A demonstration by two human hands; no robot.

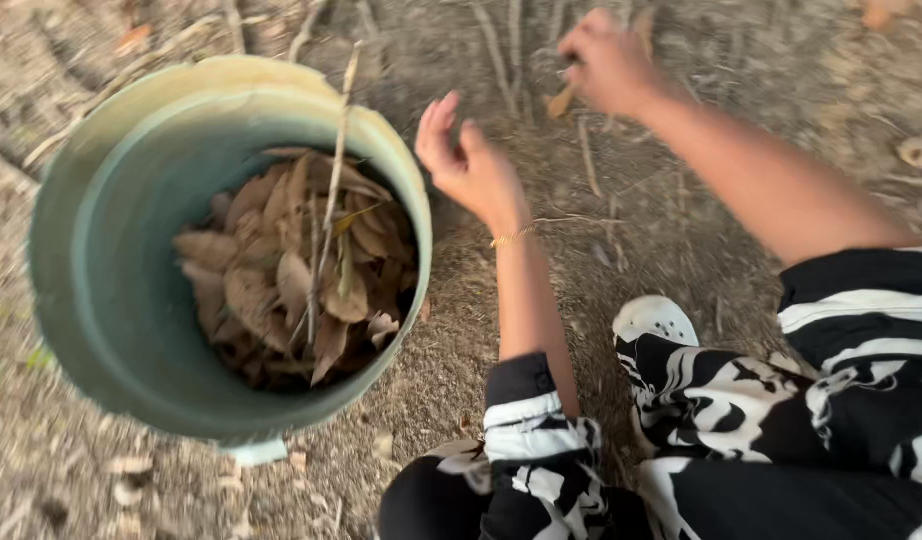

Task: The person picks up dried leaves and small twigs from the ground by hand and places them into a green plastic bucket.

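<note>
Bucket: green plastic bucket [111,250] sits on the bare ground at the left, its mouth tipped toward the person, its rim pale and worn.
Contents: dry brown leaves [291,270] lie heaped at the bottom of the bucket, with a thin twig [333,180] standing up through them and leaning out over the far rim.
Left hand: left hand [471,165] hangs in the air just beside the bucket's right rim, not touching it; the fingers are spread and loosely curled, open, holding nothing that I can see.
Wrist: a thin gold bracelet [511,237] circles the left wrist.
Right hand: right hand [609,62] reaches farther out to the ground near the top of the view, well apart from the bucket; the fingers are drawn together on a dry leaf [559,102] that hangs below them, though blur makes the exact hold hard to read.
Ground: dusty soil [661,210] strewn with thin sticks and scattered dry leaves, most of them near the right hand.
Clothing: black-and-white patterned sleeves and trousers [741,410] fill the lower right, the person crouching low.
Foot: a white perforated clog [653,318] shows just under the knee, resting on the soil.
</note>
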